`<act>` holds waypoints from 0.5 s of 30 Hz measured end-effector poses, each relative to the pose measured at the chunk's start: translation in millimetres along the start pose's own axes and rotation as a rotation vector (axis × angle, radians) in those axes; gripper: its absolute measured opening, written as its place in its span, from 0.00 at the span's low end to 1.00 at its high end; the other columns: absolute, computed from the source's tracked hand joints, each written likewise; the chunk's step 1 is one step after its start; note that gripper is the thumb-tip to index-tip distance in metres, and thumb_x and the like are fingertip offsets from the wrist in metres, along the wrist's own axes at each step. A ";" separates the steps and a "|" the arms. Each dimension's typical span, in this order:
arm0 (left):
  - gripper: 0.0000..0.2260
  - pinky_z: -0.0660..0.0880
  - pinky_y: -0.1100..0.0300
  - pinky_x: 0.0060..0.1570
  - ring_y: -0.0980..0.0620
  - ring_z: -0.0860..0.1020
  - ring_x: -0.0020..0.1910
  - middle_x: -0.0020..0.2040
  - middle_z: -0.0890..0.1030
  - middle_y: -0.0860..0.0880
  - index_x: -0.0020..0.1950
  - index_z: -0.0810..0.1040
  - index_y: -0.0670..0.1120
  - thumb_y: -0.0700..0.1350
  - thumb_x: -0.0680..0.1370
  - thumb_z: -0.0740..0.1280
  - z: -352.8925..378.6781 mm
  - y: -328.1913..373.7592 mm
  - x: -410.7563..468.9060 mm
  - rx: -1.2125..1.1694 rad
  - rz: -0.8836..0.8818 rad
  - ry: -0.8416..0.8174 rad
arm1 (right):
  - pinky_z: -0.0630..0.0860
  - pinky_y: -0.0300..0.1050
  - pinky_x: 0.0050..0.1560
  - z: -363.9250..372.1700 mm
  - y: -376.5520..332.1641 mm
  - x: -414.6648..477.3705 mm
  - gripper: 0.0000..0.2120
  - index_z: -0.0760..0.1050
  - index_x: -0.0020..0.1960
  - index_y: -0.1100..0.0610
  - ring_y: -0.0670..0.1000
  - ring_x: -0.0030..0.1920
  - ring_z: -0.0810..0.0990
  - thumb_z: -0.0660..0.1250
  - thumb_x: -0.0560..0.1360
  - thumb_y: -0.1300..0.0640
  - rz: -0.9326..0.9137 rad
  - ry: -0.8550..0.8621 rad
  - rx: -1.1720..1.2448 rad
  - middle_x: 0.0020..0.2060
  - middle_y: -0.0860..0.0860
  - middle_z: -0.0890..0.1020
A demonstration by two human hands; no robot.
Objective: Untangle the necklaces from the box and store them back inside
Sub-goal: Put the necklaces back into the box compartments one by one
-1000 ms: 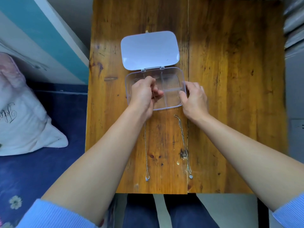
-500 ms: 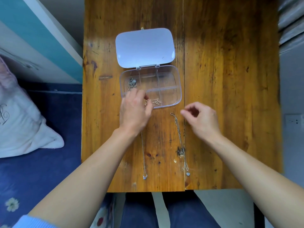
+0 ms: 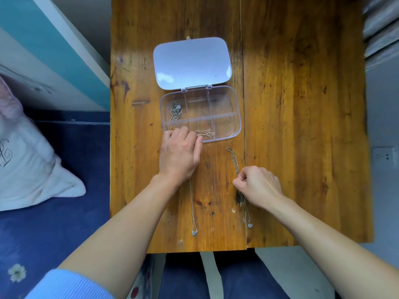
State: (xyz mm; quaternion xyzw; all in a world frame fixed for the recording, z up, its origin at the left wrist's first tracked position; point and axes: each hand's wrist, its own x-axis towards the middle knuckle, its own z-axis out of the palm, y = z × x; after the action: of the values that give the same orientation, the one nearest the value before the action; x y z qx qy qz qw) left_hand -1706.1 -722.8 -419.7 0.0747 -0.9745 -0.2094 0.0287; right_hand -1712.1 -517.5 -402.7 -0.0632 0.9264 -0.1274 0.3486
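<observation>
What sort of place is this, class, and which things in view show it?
Probably a bedroom at home: a white pillow lies on blue flowered bedding beside a wooden table, where the right hand pinches a silver necklace near an open jewellery box.

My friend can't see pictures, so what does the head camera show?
The right hand pinches a silver chain lying on a table. The left hand rests at the near edge of an open clear box holding a grey chain and a rose-gold chain. A thin chain lies loose.
</observation>
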 end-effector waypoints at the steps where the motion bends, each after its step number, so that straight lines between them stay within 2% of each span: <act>1: 0.16 0.68 0.50 0.46 0.42 0.74 0.37 0.36 0.76 0.44 0.38 0.78 0.41 0.47 0.80 0.58 0.9 -0.2 -0.2 0.003 0.003 0.004 | 0.76 0.47 0.40 -3.5 -0.2 1.7 0.11 0.73 0.33 0.54 0.52 0.36 0.78 0.65 0.73 0.53 0.021 -0.015 0.115 0.29 0.48 0.77; 3: 0.16 0.68 0.50 0.46 0.43 0.74 0.37 0.36 0.76 0.44 0.39 0.78 0.41 0.47 0.80 0.58 2.9 -0.7 -0.6 0.013 0.006 0.007 | 0.74 0.47 0.41 -13.6 -0.8 3.7 0.12 0.72 0.30 0.54 0.52 0.36 0.77 0.66 0.73 0.55 0.035 0.013 0.356 0.30 0.47 0.77; 5: 0.16 0.68 0.50 0.47 0.43 0.74 0.38 0.37 0.76 0.44 0.39 0.78 0.41 0.48 0.80 0.58 4.2 -1.4 -0.8 0.024 0.004 0.002 | 0.71 0.46 0.46 -26.0 -2.0 3.3 0.11 0.74 0.31 0.56 0.50 0.45 0.78 0.67 0.72 0.58 -0.032 0.113 0.482 0.41 0.47 0.80; 7: 0.17 0.68 0.50 0.47 0.43 0.74 0.38 0.37 0.76 0.44 0.39 0.79 0.41 0.48 0.80 0.57 4.7 -2.1 -0.6 0.043 0.004 0.000 | 0.68 0.44 0.54 -40.9 -8.2 2.2 0.10 0.76 0.32 0.57 0.47 0.58 0.76 0.67 0.71 0.57 -0.121 0.216 0.548 0.55 0.46 0.78; 9: 0.16 0.69 0.49 0.47 0.43 0.75 0.39 0.37 0.77 0.44 0.39 0.79 0.41 0.48 0.80 0.58 4.7 -1.7 -1.0 0.054 0.011 0.000 | 0.67 0.40 0.59 -58.1 -19.8 3.2 0.09 0.75 0.31 0.56 0.42 0.63 0.74 0.64 0.70 0.57 -0.193 0.264 0.703 0.60 0.46 0.77; 11: 0.16 0.69 0.50 0.47 0.43 0.75 0.39 0.37 0.77 0.44 0.40 0.79 0.41 0.48 0.80 0.58 4.7 -1.7 -1.2 0.062 0.018 0.003 | 0.70 0.44 0.62 -77.5 -34.7 6.5 0.11 0.76 0.31 0.52 0.47 0.61 0.78 0.60 0.70 0.59 -0.248 0.254 0.990 0.55 0.52 0.83; 13: 0.16 0.69 0.50 0.47 0.43 0.75 0.38 0.37 0.77 0.44 0.40 0.79 0.41 0.48 0.80 0.59 4.5 -2.1 -1.1 0.067 0.020 0.004 | 0.76 0.50 0.58 -96.7 -47.5 12.0 0.12 0.74 0.34 0.55 0.56 0.51 0.84 0.56 0.73 0.63 -0.262 0.210 1.266 0.40 0.55 0.86; 15: 0.16 0.69 0.49 0.47 0.43 0.75 0.38 0.37 0.77 0.44 0.39 0.79 0.41 0.48 0.80 0.59 4.4 -2.2 -1.1 0.070 0.019 0.005 | 0.80 0.51 0.52 -116.0 -61.8 16.5 0.12 0.69 0.36 0.59 0.56 0.39 0.85 0.53 0.75 0.64 -0.202 0.190 1.424 0.27 0.51 0.81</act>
State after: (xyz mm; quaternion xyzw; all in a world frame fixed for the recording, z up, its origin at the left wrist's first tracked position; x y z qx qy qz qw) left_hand -1705.2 -722.9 -424.6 0.0670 -0.9819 -0.1748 0.0302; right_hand -1799.5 -558.0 -311.7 0.1054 0.6346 -0.7364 0.2096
